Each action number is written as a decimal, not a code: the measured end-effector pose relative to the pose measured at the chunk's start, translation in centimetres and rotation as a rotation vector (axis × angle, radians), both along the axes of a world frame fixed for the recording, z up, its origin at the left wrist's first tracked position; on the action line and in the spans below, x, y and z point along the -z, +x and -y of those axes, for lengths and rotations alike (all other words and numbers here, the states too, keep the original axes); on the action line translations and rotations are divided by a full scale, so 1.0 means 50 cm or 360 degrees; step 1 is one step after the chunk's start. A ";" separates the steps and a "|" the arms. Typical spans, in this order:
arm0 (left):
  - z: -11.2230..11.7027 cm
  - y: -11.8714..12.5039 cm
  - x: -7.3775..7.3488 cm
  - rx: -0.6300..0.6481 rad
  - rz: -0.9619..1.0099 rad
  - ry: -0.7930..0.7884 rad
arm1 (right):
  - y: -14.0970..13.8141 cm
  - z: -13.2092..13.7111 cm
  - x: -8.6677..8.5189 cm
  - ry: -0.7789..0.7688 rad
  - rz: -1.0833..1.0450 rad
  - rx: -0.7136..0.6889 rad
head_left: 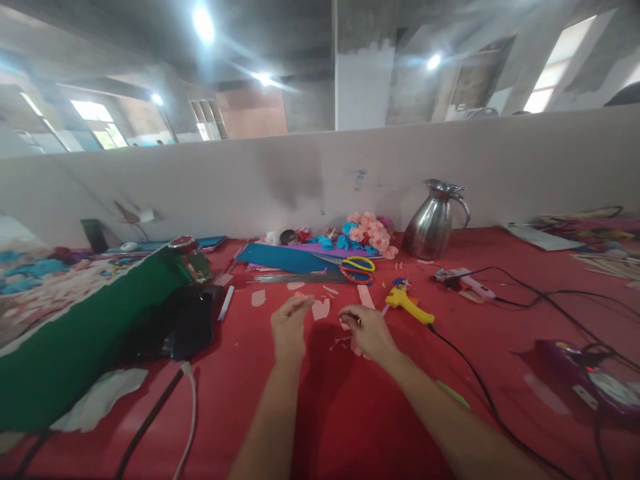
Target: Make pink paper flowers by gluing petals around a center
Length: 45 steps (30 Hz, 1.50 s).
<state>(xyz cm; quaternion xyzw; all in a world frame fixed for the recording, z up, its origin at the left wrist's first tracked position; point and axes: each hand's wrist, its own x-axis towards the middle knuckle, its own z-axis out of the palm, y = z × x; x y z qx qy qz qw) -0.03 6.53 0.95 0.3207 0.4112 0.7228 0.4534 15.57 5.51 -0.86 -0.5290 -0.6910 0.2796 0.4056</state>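
Observation:
My left hand (289, 327) is closed in a pinch over the red table, with a small pink paper piece (300, 295) showing at its fingertips. To its right, my right hand (369, 328) has its fingers curled together; anything between them is too small to make out. Pink paper petals (321, 309) lie on the table between and behind the hands. A pink paper strip (365, 296) lies just behind my right hand. Scissors (356, 268) with yellow and red handles rest farther back, beside a bundle of thin wires (293, 279). A yellow glue gun (410, 305) lies to the right.
A steel jug (434, 223) stands at the back, right of pink paper flowers (373, 233). On the left are a green box (90, 333), a glass jar (193, 260) and a dark phone-like slab (194, 325). Black cords (475, 373) and a purple device (590, 380) occupy the right.

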 end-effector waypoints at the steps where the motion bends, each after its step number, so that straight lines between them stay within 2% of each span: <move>1: 0.003 0.002 0.000 -0.0006 -0.0119 0.0018 | 0.001 0.000 0.000 0.0005 0.0012 0.0004; 5: 0.008 0.008 0.003 0.0078 -0.0366 0.0083 | 0.003 0.002 -0.005 0.0013 0.0032 -0.0008; 9: 0.007 0.007 0.010 0.0048 -0.0567 0.0175 | 0.006 0.003 -0.006 0.0003 -0.0020 -0.0016; 18: 0.011 0.002 0.010 0.0004 -0.0892 0.0491 | 0.004 0.001 0.000 -0.0048 -0.0144 -0.0041; 22: 0.014 0.003 0.004 0.0000 -0.0947 0.0533 | 0.002 0.001 -0.001 -0.0060 -0.0160 -0.0031; 26: 0.012 0.004 0.007 0.0019 -0.0858 0.0450 | 0.001 0.002 -0.003 -0.0047 -0.0148 -0.0059; 31: 0.006 0.006 0.017 0.0069 -0.0596 0.0245 | -0.001 0.003 -0.001 -0.0055 -0.0159 -0.0099; 34: 0.006 0.007 0.018 0.0074 -0.0472 0.0207 | 0.000 0.002 0.003 -0.0061 -0.0095 -0.0095; 37: 0.007 0.006 0.012 -0.0004 -0.0505 0.0298 | 0.004 -0.001 0.007 -0.0037 0.0051 0.0000; 40: 0.007 0.004 0.005 -0.0078 -0.0514 0.0324 | 0.008 -0.004 0.007 -0.0032 0.0191 0.0195; 42: 0.005 -0.002 0.002 -0.0146 -0.0390 0.0212 | 0.009 -0.004 0.004 0.0047 0.0246 0.0309; 45: -0.005 -0.019 0.000 -0.0369 -0.0125 0.0105 | 0.008 -0.004 0.004 0.0262 0.0313 0.0388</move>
